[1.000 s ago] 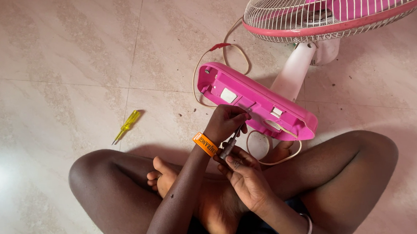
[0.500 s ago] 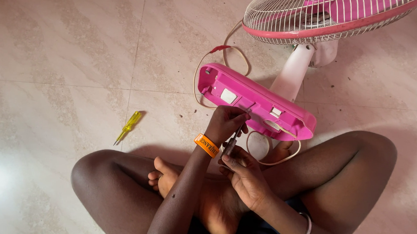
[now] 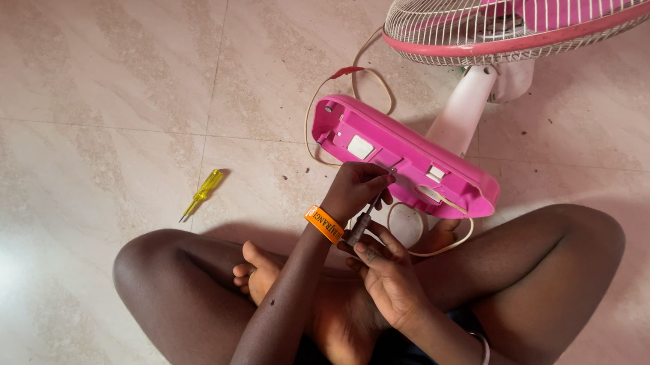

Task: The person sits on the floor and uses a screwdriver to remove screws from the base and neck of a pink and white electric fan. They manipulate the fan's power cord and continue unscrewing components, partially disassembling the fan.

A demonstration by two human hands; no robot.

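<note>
I sit cross-legged on the floor with a pink fan base point(image 3: 406, 155) turned upside down in front of my knees. My left hand point(image 3: 355, 190), with an orange wristband, pinches the shaft of a dark-handled screwdriver point(image 3: 362, 219) whose tip touches the base's underside. My right hand point(image 3: 387, 273) grips the screwdriver's handle from below. The white stem point(image 3: 462, 114) runs from the base up to the pink fan head behind its white grille point(image 3: 525, 9). A white cord point(image 3: 349, 87) loops around the base.
A small yellow screwdriver point(image 3: 202, 194) lies on the tiled floor to the left of my left knee. My crossed legs and bare feet point(image 3: 259, 273) fill the lower part of the view. Small dark specks are scattered on the tiles near the fan.
Both hands stay on the screwdriver at the fan base, with only slight shifts of the fingers. The fan and the yellow screwdriver have not moved.
</note>
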